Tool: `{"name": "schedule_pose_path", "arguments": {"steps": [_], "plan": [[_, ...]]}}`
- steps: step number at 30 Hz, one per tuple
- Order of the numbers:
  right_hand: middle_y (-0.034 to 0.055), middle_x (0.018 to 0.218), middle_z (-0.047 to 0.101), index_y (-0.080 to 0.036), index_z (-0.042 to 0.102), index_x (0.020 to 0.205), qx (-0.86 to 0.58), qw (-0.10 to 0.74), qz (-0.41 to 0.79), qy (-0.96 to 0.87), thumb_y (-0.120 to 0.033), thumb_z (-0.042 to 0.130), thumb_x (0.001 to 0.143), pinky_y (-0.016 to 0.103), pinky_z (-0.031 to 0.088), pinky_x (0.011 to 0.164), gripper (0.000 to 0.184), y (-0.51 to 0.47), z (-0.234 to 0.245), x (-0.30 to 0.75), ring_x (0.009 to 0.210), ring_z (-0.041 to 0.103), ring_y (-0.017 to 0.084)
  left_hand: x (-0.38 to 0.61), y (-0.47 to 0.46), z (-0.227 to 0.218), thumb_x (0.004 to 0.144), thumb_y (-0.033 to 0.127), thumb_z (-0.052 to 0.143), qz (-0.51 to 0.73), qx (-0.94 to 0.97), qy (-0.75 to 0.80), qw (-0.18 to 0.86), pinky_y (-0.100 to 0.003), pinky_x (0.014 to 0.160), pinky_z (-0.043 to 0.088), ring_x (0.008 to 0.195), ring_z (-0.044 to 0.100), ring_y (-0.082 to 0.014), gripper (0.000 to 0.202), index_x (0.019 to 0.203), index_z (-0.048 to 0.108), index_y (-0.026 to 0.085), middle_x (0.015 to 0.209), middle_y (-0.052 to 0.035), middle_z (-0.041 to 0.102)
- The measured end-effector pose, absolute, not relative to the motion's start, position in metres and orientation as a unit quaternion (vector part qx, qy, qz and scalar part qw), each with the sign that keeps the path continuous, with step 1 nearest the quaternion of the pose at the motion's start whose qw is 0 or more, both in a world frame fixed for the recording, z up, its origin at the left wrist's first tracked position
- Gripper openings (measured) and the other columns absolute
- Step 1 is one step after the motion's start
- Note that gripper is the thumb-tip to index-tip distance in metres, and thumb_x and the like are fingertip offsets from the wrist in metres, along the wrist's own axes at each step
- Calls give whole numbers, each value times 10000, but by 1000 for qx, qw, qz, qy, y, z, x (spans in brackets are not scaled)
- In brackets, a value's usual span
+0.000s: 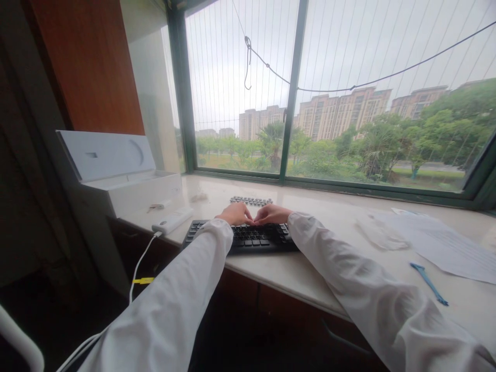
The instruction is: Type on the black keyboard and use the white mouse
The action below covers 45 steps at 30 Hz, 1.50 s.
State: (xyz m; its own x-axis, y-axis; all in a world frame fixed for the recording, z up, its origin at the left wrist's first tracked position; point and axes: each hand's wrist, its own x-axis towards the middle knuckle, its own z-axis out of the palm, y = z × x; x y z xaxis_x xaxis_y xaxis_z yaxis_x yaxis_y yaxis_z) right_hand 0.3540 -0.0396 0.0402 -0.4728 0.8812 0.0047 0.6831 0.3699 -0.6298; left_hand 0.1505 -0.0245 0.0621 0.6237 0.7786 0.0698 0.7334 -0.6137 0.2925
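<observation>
A black keyboard [253, 242] lies along the front edge of the pale countertop, its upper part covered by both hands. Over its upper middle, my left hand [235, 213] bends down with fingers pinched together. My right hand [272, 214] meets it from the other side, thumb and fingers closed too, the fingertips of both nearly touching. Whatever lies between the fingertips is too small or hidden to make out. Just behind the hands, several small keycaps [251, 200] stand in rows on the counter.
At left are an open white box [143, 191], a white power strip [172, 221] with a cable and a small metal object [156, 206]. To the right lie a clear plastic bag [382, 235], printed paper sheets [445, 243] and a thin blue tool [429, 283]. A window [287, 139] rises behind.
</observation>
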Motion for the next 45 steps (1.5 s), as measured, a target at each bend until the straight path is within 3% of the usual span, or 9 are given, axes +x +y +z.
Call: {"name": "schedule_pose_path", "arguments": {"steps": [11,21,37,45], "plan": [[15,800,716,-171,763,902,-521,132,249,-806,-546,673,668,245,384,705,451,-39,46,347,781,585,170,151,-24,57,624,479,723,103,861,460,190,-216,668,447,803,639,-157,399,950,753,250,848,-30,726],[15,808,721,-162,762,898,-514,150,269,-801,-456,679,671,248,387,732,381,-35,42,348,809,594,179,150,-25,55,653,550,661,98,907,398,92,-231,687,437,787,623,-174,382,925,754,299,837,-27,716],[21,746,686,-124,741,892,-503,148,268,-808,-549,666,659,257,373,670,490,-37,41,350,710,545,151,147,-35,57,690,517,637,112,922,369,40,-247,670,444,751,624,-180,322,899,758,305,762,-36,705],[40,775,698,-127,746,879,-514,148,257,-805,-558,680,642,253,380,668,496,-45,48,345,732,557,161,156,-23,57,614,541,693,89,914,389,75,-270,686,461,724,627,-190,384,873,765,267,756,-53,704]]}}
